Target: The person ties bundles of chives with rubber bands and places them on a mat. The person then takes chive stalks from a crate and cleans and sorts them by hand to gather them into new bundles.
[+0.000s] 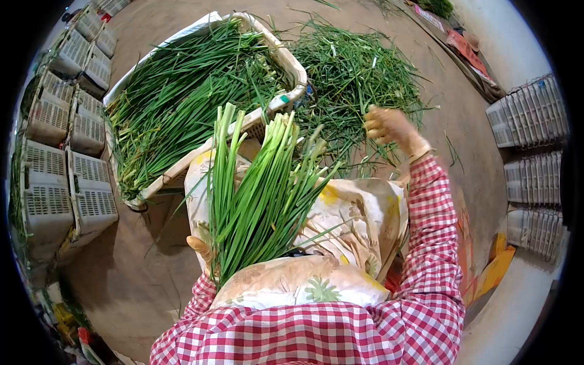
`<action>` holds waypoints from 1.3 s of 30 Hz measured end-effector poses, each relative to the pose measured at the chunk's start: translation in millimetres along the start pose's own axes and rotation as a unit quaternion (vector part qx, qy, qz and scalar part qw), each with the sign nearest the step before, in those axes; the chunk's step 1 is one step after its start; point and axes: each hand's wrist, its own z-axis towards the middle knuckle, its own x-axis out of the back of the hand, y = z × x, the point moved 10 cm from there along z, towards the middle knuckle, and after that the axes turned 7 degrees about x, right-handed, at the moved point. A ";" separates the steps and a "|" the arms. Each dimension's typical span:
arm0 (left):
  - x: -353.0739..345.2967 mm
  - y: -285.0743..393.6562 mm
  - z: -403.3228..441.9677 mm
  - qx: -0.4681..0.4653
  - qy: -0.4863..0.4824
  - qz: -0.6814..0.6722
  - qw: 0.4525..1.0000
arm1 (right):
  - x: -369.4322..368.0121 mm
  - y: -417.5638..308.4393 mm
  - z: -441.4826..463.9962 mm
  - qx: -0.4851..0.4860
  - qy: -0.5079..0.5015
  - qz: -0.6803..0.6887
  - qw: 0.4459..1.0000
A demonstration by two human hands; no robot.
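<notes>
A bunch of garlic chives (258, 188) lies across my lap, pale stem ends pointing away and leaf tips toward me. My left hand (202, 250) is at its lower left side, closed around the leaves; most of its fingers are hidden under the bunch. Out to the right, my right hand (392, 129) hangs over a heap of loose leaves (356, 79) on the floor. Its fingers are curled, and whatever may be between them cannot be made out. A stained, patterned apron (359, 213) covers my lap beneath the bunch.
A large pale crate (295, 67) full of garlic chives stands just ahead on the left. Plastic baskets (91, 182) are stacked along the left side, and more stacked baskets (529, 112) stand by the right wall. Orange-yellow material (496, 267) lies at lower right.
</notes>
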 end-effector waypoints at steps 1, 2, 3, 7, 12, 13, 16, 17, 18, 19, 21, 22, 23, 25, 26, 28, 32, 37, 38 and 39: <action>-4.5 -3.0 1.0 0.012 0.001 -0.021 1.000 | -23.1 23.6 4.3 -0.042 -0.058 0.039 0.997; -3.5 -3.6 1.4 0.014 0.001 -0.020 1.000 | -41.7 42.3 2.3 -0.071 -0.073 0.061 0.993; -1.9 -1.6 1.7 0.001 -0.001 -0.019 1.000 | -60.4 60.8 -0.1 -0.101 -0.087 0.081 0.988; 11.5 3.4 -1.3 -0.015 -0.010 -0.021 1.000 | -123.9 111.1 -8.8 -0.161 -0.175 0.148 0.960; 12.4 -0.4 -1.0 -0.011 -0.027 -0.034 0.999 | -160.6 66.2 -14.6 -0.032 -0.244 0.418 0.874; 11.7 -1.3 -0.7 -0.010 -0.030 -0.036 0.999 | -153.5 69.2 -9.2 -0.028 -0.220 0.432 0.874; 12.4 -1.6 -0.6 -0.010 -0.040 -0.044 0.998 | -149.8 7.4 -31.5 0.057 -0.219 0.241 0.944; 12.5 -1.2 -0.6 -0.009 -0.043 -0.045 0.998 | -155.3 -10.4 -32.4 0.140 -0.255 0.163 0.943; 11.7 -1.2 0.4 -0.006 -0.048 -0.046 0.998 | -148.2 2.5 -31.8 0.060 -0.224 0.147 0.962; 11.4 -1.5 1.6 -0.003 -0.051 -0.048 0.997 | -145.0 -8.3 -32.7 0.085 -0.203 0.109 0.969; 9.9 -1.9 3.3 0.002 -0.064 -0.054 0.996 | -138.1 -19.3 -31.1 0.110 -0.182 0.071 0.975; 7.8 -2.2 3.4 0.004 -0.072 -0.057 0.996 | -123.2 -25.3 -27.8 0.142 -0.125 0.003 0.982; 6.1 -3.8 4.4 0.007 -0.080 -0.062 0.995 | -107.6 -31.1 -24.9 0.172 -0.067 -0.065 0.981; 2.3 -7.6 6.8 0.015 -0.099 -0.074 0.992 | -78.1 -45.0 -15.8 0.313 0.051 -0.208 0.925; -1.2 -8.9 7.9 0.019 -0.110 -0.079 0.991 | -65.7 -60.9 -20.5 0.386 0.116 -0.294 0.867; -8.7 -11.5 8.1 0.026 -0.132 -0.093 0.986 | -14.9 -71.3 -20.6 0.374 0.246 -0.279 0.850; 13.4 -6.1 2.0 0.011 -0.085 -0.066 0.994 | 80.0 -103.3 -32.7 0.122 0.387 -0.472 0.782; 29.4 -3.2 -0.1 0.005 -0.059 -0.049 0.997 | 24.1 -61.4 7.6 0.189 0.212 -0.329 0.901; 31.1 -2.7 0.5 0.005 -0.057 -0.046 0.997 | -32.5 -58.9 1.4 0.161 0.069 -0.123 0.977; 32.4 -3.1 0.1 0.005 -0.053 -0.043 0.998 | -75.9 -62.3 -11.1 0.162 -0.054 0.023 0.985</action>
